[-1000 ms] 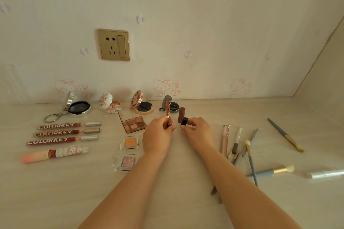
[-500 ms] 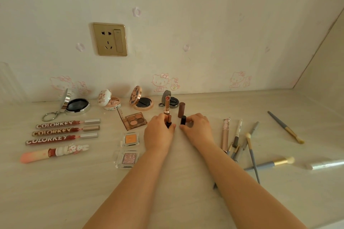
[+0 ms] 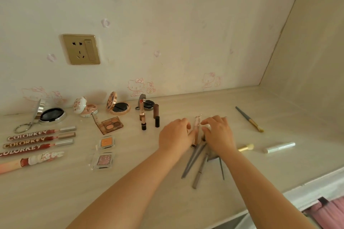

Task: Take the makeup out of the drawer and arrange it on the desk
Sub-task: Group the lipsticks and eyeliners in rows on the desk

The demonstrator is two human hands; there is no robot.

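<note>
Two lipsticks stand upright and uncapped on the pale desk (image 3: 130, 191): a rose-gold one (image 3: 143, 115) and a brown one (image 3: 156, 116). My left hand (image 3: 175, 134) and my right hand (image 3: 217, 132) lie to their right, on a loose pile of grey brushes and pencils (image 3: 193, 160). A slim pink tube (image 3: 196, 128) lies between the two hands, against my left thumb. My right fingers are spread over the heads of the pile and hide them. Neither hand has closed around anything.
Three red lip glosses (image 3: 37, 139) and a rabbit-capped tube (image 3: 31, 161) lie at the left. Open compacts (image 3: 118, 106) line the wall, with eyeshadow pans (image 3: 111, 125) in front. At the right lie a brush (image 3: 249, 120), a yellow-tipped brush (image 3: 245, 148) and a white tube (image 3: 279, 147).
Both hands have let go of the two lipsticks, which now stand alone. The hands have moved right onto the pile of brushes. The camera has also turned to the right.
</note>
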